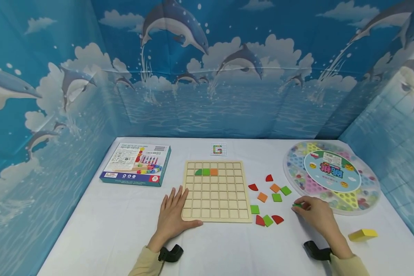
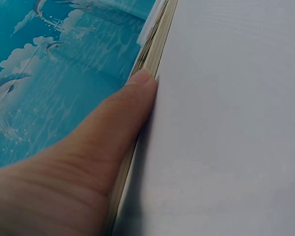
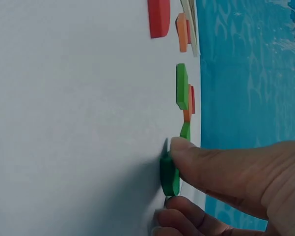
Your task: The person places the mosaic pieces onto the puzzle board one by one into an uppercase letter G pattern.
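Observation:
A square wooden grid board (image 1: pixel 213 220) lies on the white table, with a green quarter-round tile (image 1: pixel 198 173), a light green square tile (image 1: pixel 206 172) and an orange square tile (image 1: pixel 214 172) side by side in its second row. My left hand (image 1: pixel 174 216) rests at the board's lower left corner, fingers extended along the left side. In the left wrist view its thumb (image 2: pixel 122 105) lies against the board's edge. To the right of the loose tiles, my right hand (image 1: pixel 315 214) pinches a dark green tile (image 3: pixel 169 176) between thumb and fingers, close to the tabletop.
Several loose red, orange and green tiles (image 1: pixel 277 197) lie right of the board. A small pattern card (image 1: pixel 219 149) sits behind it. A boxed game (image 1: pixel 134 165) is at back left, a round marble game board (image 1: pixel 332 171) at right, a yellow block (image 1: pixel 363 235) in front of that.

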`<state>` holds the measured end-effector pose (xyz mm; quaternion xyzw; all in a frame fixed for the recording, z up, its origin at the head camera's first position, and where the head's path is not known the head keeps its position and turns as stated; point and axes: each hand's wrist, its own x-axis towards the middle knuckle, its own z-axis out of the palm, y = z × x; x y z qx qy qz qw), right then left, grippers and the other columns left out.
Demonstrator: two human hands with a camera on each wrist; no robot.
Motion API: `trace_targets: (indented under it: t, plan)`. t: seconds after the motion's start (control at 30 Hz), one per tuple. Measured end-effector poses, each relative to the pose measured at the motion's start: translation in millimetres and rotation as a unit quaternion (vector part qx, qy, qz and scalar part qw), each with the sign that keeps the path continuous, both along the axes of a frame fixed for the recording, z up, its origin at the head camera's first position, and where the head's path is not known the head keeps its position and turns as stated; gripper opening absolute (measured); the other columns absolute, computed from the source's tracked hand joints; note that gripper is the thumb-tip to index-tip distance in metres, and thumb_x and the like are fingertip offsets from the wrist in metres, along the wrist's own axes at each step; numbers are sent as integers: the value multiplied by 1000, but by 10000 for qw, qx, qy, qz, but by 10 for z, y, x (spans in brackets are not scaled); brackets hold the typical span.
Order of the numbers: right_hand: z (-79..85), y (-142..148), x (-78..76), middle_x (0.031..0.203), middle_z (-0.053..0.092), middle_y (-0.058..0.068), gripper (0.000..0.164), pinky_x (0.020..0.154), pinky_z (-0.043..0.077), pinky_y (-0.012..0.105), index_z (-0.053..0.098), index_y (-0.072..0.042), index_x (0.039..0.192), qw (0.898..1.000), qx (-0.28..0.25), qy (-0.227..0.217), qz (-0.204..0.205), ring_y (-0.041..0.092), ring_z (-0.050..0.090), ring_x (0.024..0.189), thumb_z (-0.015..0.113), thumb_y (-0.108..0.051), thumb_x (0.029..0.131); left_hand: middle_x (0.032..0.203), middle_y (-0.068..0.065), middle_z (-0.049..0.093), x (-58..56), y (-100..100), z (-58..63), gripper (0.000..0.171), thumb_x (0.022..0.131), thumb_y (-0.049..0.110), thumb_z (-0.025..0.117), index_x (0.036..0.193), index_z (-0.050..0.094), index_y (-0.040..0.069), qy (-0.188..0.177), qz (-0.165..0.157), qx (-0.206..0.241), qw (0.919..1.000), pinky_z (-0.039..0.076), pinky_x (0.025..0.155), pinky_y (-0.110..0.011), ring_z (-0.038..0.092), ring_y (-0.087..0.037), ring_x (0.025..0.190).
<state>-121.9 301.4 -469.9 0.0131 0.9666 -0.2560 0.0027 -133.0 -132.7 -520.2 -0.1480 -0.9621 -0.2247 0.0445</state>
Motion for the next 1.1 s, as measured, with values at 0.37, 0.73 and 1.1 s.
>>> trace_targets:
  t: [0.37, 0.73, 1.1]
  plan:
    - [14, -90, -24, 76, 59, 3, 25, 57, 41, 32, 67, 5, 94, 9987, -209, -245, -401, 22, 54, 69, 78, -10, 76, 154, -12, 22, 10, -6, 8, 114, 64, 75, 66, 150, 29, 10, 24, -6, -21, 10000, 3, 111, -50, 9, -32, 142]
    - [161, -272, -59, 72, 59, -2, 20, 50, 37, 30, 67, -7, 94, 9999, -117, 109, 52, 17, 51, 61, 77, -16, 78, 154, -11, 22, 13, -6, 21, 114, 64, 74, 67, 150, 29, 10, 0, 13, 46, 10000, 2, 112, -49, 8, -31, 142]
    - [117, -1004, -677, 72, 63, -4, 16, 46, 38, 30, 67, -13, 81, 9940, -628, 716, 543, 13, 49, 55, 80, -21, 76, 154, -12, 22, 16, -4, 29, 113, 64, 74, 67, 150, 29, 10, -45, 6, 64, 10000, 2, 111, -49, 8, -32, 142]
